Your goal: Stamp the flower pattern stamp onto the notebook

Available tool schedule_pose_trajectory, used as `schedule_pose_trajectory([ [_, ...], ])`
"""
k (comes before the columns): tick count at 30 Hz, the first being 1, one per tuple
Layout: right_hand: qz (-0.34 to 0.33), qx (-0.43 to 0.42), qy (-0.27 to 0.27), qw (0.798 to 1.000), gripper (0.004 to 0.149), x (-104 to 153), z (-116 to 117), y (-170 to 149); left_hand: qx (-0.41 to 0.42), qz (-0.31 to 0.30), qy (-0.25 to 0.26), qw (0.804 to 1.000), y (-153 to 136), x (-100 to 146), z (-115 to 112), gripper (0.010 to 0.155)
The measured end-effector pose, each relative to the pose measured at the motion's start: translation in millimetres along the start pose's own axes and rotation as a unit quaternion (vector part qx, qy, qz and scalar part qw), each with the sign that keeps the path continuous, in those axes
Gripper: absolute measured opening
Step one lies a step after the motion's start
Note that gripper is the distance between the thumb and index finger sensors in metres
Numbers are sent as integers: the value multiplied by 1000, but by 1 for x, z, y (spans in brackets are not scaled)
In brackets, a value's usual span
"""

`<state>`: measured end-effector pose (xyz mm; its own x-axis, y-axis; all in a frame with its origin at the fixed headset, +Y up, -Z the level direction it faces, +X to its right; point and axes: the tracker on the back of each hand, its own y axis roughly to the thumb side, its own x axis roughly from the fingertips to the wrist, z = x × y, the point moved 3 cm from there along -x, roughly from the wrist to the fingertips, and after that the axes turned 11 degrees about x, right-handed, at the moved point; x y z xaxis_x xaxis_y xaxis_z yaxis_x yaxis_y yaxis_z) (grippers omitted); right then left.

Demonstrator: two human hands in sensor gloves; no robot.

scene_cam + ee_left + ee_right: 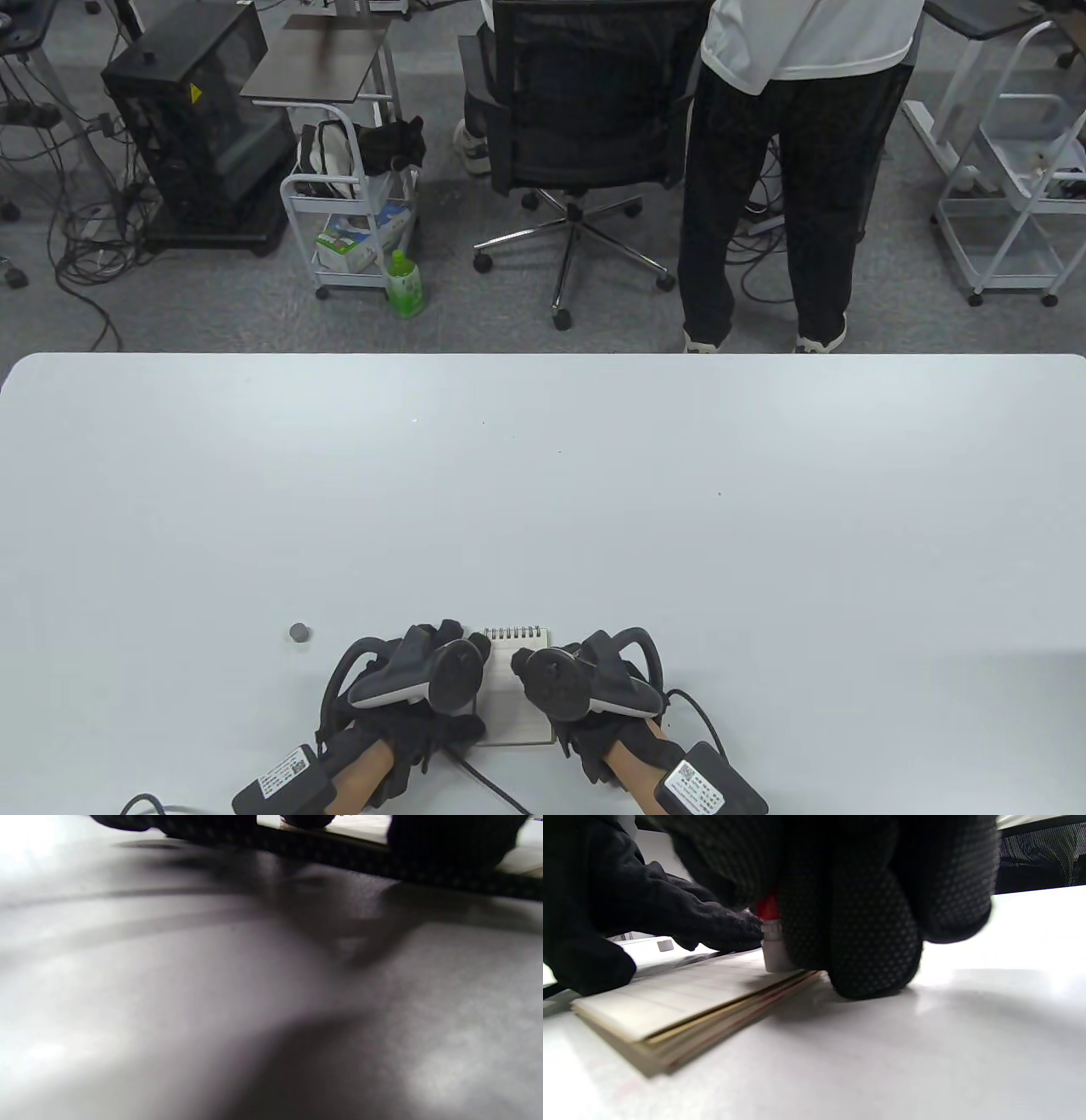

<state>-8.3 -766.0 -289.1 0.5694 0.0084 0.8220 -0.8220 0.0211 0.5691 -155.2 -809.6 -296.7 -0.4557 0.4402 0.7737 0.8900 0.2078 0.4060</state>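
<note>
Stamp (774, 950) stands upright on the notebook's (519, 688) page near its right edge, pinched between the fingers (869, 942) of your right hand (585, 692). Your left hand (416, 688) rests on the notebook's left side; whether its fingers are spread or together you cannot tell. Notebook lies flat on the table (543, 475), a small grey cap (299, 632) well to its left.

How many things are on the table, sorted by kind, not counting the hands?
Spiral notebook: 1
Stamp with a red top and white base, standing on the notebook page: 1
Small grey round cap, lying apart to the left of the notebook: 1
Total: 3
</note>
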Motion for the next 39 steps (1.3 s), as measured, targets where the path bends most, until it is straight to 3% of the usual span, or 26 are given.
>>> schedule_pose_trajectory([
  [14, 11, -8, 22, 1000, 47, -2, -7, -7, 4, 0, 1, 1000, 0, 0, 0, 89],
  [21, 12, -40, -19, 999, 47, -2, -21, -8, 4, 0, 0, 1000, 0, 0, 0, 89],
  [39, -42, -43, -11, 998, 47, -13, -11, 29, 1, -1, 0, 1000, 2, -2, 0, 89],
])
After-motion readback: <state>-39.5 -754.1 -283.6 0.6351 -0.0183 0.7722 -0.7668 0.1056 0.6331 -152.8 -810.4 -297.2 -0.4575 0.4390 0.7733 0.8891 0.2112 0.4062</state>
